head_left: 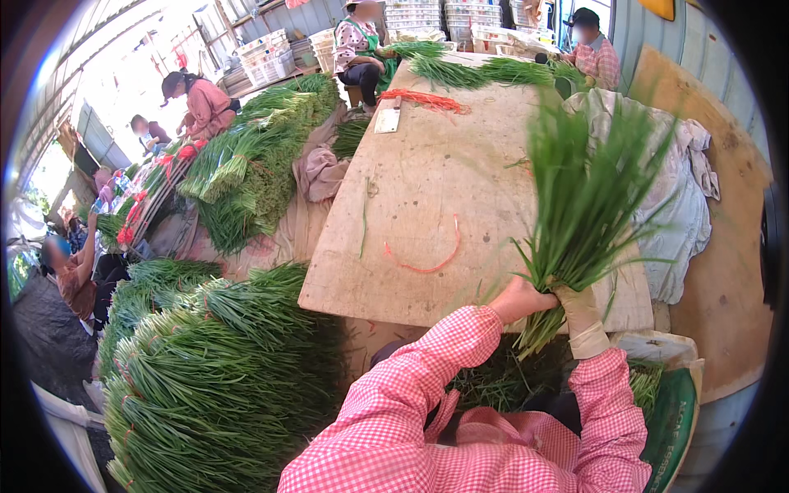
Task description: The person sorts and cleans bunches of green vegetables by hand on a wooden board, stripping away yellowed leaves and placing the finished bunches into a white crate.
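Observation:
A thick bunch of long green garlic chives (579, 197) stands upright over the near right edge of the wooden table, its leaf tips blurred. My bare left hand (524, 301) is closed round the stalks near the base from the left. From the right, my gloved right hand (578, 311) is wrapped round the same stalks. The cut ends stick out below both hands. On the tabletop to the left lies a curved orange-red tie (427, 269), with a single loose green leaf (364, 215) farther left.
Tied chive bundles (222, 378) are heaped left of the table (460, 172). More red ties (423, 100) and a white card (388, 121) lie toward its far end. A crate (678, 394) stands at my right. Several people work beyond; crates (444, 16) are stacked behind them.

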A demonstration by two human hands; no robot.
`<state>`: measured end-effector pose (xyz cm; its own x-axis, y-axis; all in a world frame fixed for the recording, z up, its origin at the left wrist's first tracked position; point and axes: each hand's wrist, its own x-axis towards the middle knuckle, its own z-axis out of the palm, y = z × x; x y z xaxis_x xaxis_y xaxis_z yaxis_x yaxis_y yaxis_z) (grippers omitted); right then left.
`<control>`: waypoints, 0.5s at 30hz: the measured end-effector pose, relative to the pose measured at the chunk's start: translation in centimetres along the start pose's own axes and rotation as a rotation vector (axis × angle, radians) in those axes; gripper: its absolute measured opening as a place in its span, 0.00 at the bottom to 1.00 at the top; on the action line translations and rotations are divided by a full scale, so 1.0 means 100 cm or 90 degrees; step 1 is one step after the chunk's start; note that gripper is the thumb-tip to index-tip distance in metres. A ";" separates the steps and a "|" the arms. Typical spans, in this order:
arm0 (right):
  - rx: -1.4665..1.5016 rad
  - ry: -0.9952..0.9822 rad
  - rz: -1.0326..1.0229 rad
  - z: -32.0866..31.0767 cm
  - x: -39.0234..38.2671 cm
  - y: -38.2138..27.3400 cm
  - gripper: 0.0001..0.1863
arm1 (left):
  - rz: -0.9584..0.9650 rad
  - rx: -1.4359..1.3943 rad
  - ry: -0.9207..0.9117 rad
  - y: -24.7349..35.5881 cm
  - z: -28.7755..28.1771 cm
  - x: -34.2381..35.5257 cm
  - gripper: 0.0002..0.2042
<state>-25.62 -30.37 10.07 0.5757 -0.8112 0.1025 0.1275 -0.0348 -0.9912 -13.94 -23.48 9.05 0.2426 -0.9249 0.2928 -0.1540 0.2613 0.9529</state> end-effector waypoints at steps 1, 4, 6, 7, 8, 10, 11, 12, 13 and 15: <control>0.028 0.003 0.026 0.008 -0.005 -0.009 0.16 | -0.053 -0.075 0.017 0.001 0.000 -0.006 0.20; 0.049 0.010 0.014 0.029 -0.015 -0.008 0.21 | -0.218 -0.296 0.065 0.003 0.000 -0.026 0.19; 0.048 -0.007 -0.008 0.042 -0.022 -0.007 0.25 | -0.202 -0.375 0.072 0.001 -0.006 -0.038 0.19; 0.020 -0.005 -0.023 0.048 -0.025 -0.007 0.25 | -0.193 -0.415 0.075 -0.002 -0.008 -0.045 0.19; -0.008 -0.003 -0.039 0.055 -0.028 -0.008 0.25 | -0.208 -0.452 0.056 -0.011 -0.011 -0.049 0.19; -0.086 0.003 -0.078 0.061 -0.033 0.001 0.27 | -0.197 -0.510 0.059 -0.022 -0.014 -0.059 0.20; -0.059 -0.014 -0.069 0.063 -0.037 0.005 0.28 | -0.192 -0.538 0.061 -0.027 -0.016 -0.064 0.20; -0.034 -0.029 -0.060 0.064 -0.041 0.006 0.30 | -0.196 -0.565 0.058 -0.028 -0.016 -0.069 0.21; -0.009 -0.043 -0.052 0.066 -0.044 0.006 0.31 | -0.210 -0.599 0.036 -0.030 -0.018 -0.071 0.21; -0.047 -0.050 -0.092 0.068 -0.046 0.008 0.30 | -0.240 -0.667 -0.008 -0.033 -0.023 -0.078 0.21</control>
<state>-22.62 -22.71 9.42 0.6172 -0.7465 0.2484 0.1565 -0.1929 -0.9687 -13.12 -16.53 3.82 0.0932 -0.9953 -0.0250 0.8135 0.0617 0.5783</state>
